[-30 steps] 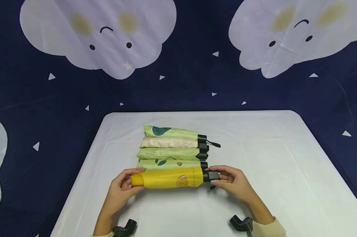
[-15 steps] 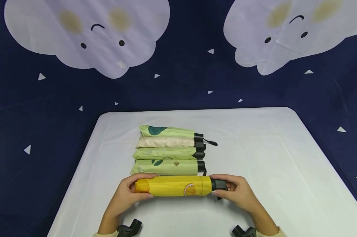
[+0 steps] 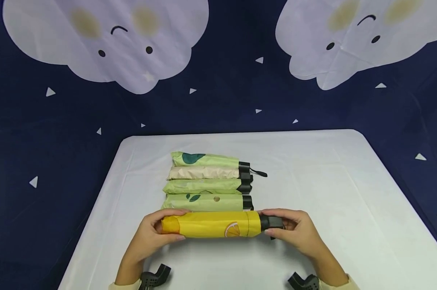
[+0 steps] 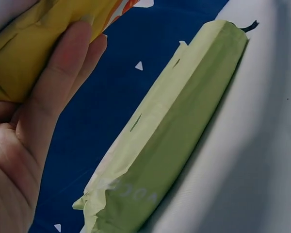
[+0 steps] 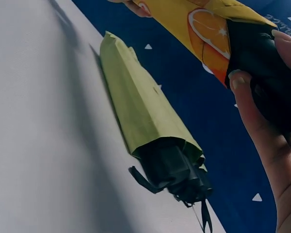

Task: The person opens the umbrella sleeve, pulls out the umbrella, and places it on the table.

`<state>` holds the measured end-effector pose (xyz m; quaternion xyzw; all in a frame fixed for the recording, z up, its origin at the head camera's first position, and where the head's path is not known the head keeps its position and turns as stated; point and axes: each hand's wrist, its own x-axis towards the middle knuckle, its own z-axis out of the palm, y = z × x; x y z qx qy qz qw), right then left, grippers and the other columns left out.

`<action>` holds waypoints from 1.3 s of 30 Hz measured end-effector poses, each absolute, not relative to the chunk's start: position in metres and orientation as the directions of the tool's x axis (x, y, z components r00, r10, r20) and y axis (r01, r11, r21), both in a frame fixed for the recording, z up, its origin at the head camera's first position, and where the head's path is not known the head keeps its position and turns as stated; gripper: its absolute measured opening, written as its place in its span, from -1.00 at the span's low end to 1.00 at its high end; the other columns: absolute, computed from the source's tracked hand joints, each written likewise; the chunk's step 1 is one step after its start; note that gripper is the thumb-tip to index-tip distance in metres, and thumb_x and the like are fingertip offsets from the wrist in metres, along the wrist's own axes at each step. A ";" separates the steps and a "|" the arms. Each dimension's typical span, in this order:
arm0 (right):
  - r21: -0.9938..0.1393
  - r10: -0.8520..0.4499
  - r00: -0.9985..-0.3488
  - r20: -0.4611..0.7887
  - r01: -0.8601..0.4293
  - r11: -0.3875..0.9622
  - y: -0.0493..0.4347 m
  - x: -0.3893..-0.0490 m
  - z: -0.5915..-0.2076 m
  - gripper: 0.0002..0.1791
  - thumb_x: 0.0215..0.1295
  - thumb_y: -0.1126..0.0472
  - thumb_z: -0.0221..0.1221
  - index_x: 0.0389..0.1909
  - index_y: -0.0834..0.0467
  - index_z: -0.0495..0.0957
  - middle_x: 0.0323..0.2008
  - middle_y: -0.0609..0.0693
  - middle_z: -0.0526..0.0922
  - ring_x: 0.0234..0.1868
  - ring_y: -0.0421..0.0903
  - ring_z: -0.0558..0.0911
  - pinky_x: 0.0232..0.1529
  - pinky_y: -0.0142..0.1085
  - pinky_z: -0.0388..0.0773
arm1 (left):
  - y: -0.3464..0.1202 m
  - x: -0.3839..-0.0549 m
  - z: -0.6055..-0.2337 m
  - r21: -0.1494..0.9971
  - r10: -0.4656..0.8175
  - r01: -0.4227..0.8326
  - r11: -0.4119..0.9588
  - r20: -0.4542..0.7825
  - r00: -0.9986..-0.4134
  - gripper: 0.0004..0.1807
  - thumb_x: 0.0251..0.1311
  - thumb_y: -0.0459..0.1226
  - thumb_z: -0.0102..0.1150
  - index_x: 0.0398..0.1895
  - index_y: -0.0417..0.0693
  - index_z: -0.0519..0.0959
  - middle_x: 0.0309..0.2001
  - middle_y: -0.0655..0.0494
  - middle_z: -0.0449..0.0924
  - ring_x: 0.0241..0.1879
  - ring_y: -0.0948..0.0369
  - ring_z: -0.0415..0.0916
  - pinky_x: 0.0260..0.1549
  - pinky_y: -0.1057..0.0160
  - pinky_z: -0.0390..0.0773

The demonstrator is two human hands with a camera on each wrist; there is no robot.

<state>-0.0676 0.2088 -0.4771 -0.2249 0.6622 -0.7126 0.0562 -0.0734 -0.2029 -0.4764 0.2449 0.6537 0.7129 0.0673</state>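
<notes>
A folded yellow umbrella [image 3: 211,224] with an orange-slice print lies crosswise between both hands, held above the table. My left hand [image 3: 149,233] grips its rounded left end, thumb on the near side, fingers on the far side. My right hand [image 3: 299,231] pinches the black handle [image 3: 271,222] at the other end. Just beyond it lies the nearest green umbrella [image 3: 204,202], seen whole in the right wrist view as a green umbrella [image 5: 140,97] with a black handle and strap. Both wrist views show the yellow umbrella raised clear of it.
Behind the nearest green umbrella, more folded umbrellas lie side by side, handles to the right: a green one [image 3: 200,186], a cream one [image 3: 204,172] and a green one with a dark pear-like print [image 3: 218,161]. The white table [image 3: 330,193] meets a dark blue cloud-patterned cloth [image 3: 233,100].
Both hands have drawn the yellow umbrella toward the person and a little right, away from the row. Over the last half second it shifted slightly back toward the row. The grip stays the same.
</notes>
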 end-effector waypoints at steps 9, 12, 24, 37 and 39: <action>-0.962 -0.374 -0.887 0.271 -0.243 -0.122 0.227 -0.070 -0.473 -0.53 0.12 0.67 0.31 0.11 0.53 0.56 0.10 0.26 0.68 0.04 0.05 0.72 -0.18 -0.21 0.72 | -0.213 -0.074 -0.477 0.948 0.379 0.273 -0.160 0.315 -0.870 -0.35 -0.06 -0.72 0.41 0.21 -0.51 0.49 0.22 -0.17 0.59 0.18 0.07 0.56 -0.01 0.20 0.66; -0.974 -0.347 -0.910 0.228 -0.212 -0.086 0.236 -0.068 -0.471 -0.53 0.12 0.65 0.33 0.11 0.53 0.56 0.10 0.21 0.69 0.04 0.03 0.72 -0.20 -0.21 0.72 | -0.218 -0.073 -0.477 0.951 0.354 0.278 -0.136 0.309 -0.883 -0.36 -0.06 -0.72 0.41 0.19 -0.52 0.49 0.21 -0.11 0.61 0.18 0.08 0.55 0.01 0.20 0.65; -0.979 -0.302 -0.932 0.202 -0.179 -0.102 0.255 -0.064 -0.471 -0.51 0.10 0.71 0.28 0.11 0.56 0.54 0.09 0.24 0.69 0.05 0.00 0.72 -0.21 -0.24 0.72 | -0.233 -0.075 -0.479 0.930 0.343 0.331 -0.163 0.368 -0.865 -0.41 -0.03 -0.74 0.36 0.16 -0.63 0.46 0.14 -0.03 0.64 -0.04 0.19 0.67 -0.15 0.28 0.69; -0.961 -0.313 -0.914 0.258 -0.209 -0.183 0.270 -0.059 -0.480 -0.51 0.10 0.81 0.15 0.11 0.61 0.50 0.09 0.32 0.67 0.13 0.06 0.68 -0.23 -0.18 0.73 | -0.244 -0.066 -0.481 0.943 0.300 0.292 -0.162 0.329 -0.895 -0.40 -0.10 -0.79 0.35 0.12 -0.68 0.44 0.09 -0.03 0.67 -0.07 0.17 0.70 -0.19 0.28 0.70; -0.951 -0.309 -0.907 0.285 -0.226 -0.213 0.276 -0.058 -0.483 -0.50 0.09 0.85 0.10 0.11 0.65 0.47 0.10 0.35 0.65 0.15 0.08 0.67 -0.22 -0.17 0.73 | -0.249 -0.064 -0.482 0.927 0.281 0.322 -0.190 0.366 -0.887 -0.37 -0.13 -0.85 0.29 0.14 -0.70 0.42 0.12 -0.08 0.66 -0.03 0.15 0.69 -0.16 0.29 0.69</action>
